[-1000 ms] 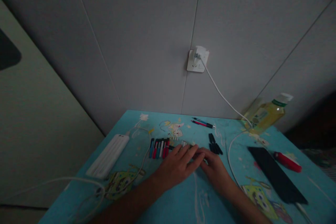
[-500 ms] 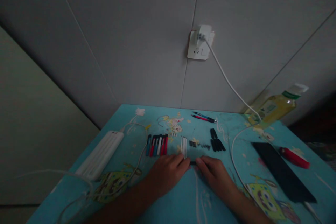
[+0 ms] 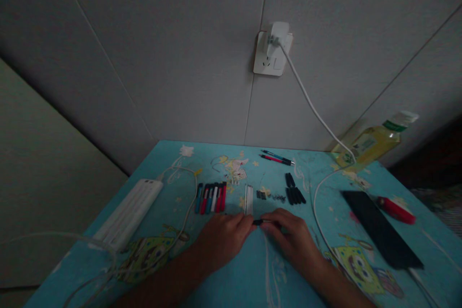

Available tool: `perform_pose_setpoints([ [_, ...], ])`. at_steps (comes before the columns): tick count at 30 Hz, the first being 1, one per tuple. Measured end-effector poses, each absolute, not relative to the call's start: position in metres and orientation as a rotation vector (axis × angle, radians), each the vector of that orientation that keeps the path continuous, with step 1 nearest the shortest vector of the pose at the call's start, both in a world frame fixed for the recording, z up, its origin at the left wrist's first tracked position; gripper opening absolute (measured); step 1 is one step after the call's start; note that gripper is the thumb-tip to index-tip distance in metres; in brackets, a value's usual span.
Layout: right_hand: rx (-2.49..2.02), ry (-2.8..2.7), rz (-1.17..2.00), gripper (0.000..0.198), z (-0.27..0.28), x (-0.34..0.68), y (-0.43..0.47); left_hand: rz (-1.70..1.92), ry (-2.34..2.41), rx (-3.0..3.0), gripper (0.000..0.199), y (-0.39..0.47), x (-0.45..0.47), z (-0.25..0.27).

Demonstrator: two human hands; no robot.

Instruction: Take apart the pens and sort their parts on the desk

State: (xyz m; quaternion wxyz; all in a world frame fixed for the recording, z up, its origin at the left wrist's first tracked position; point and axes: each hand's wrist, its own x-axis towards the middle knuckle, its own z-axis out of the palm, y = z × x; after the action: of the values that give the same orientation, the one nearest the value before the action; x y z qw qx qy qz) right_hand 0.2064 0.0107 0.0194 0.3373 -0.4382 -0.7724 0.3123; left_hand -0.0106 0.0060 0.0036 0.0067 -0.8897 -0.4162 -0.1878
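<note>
My left hand is closed round a pen, whose black end sticks out past the fingertips. My right hand pinches a thin pale piece at that black end, and its tip is hidden by the fingers. Just beyond my hands lie several white pen refills side by side. Left of them is a row of blue, red and white pen barrels. To their right are small dark pieces, little springs and several black pen grips.
Two whole pens lie near the wall. A white power strip and its cables take up the left. On the right are a black phone-like slab, a red-handled object, a yellow bottle and a white cable from the socket.
My right fingers have drawn slightly away from the black end, and a thin pale piece now shows between my hands. The whole view has shifted a little.
</note>
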Motion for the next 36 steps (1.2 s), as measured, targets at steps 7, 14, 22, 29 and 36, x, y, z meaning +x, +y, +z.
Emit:
perform_pose_setpoints([
  [7,-1.086,-1.993,0.918,0.017,0.027,0.207,0.011,-0.574,-1.313,-2.787,0.017,0.003,-0.010,0.002],
  [14,-0.979,-1.985,0.868,0.015,0.026,0.209,0.014,-0.527,-1.366,-2.797,0.023,0.002,-0.010,0.001],
  [22,-0.993,-1.902,0.978,0.014,0.037,0.210,0.010,-0.666,-1.229,-2.864,0.019,0.000,-0.010,0.006],
  [29,-1.016,-1.972,0.923,0.012,0.034,0.212,0.011,-0.614,-1.251,-2.861,0.019,0.000,-0.010,0.006],
  [36,-0.890,-2.080,0.840,0.020,0.037,0.215,0.011,-0.519,-1.336,-2.836,0.018,0.000,-0.009,0.007],
])
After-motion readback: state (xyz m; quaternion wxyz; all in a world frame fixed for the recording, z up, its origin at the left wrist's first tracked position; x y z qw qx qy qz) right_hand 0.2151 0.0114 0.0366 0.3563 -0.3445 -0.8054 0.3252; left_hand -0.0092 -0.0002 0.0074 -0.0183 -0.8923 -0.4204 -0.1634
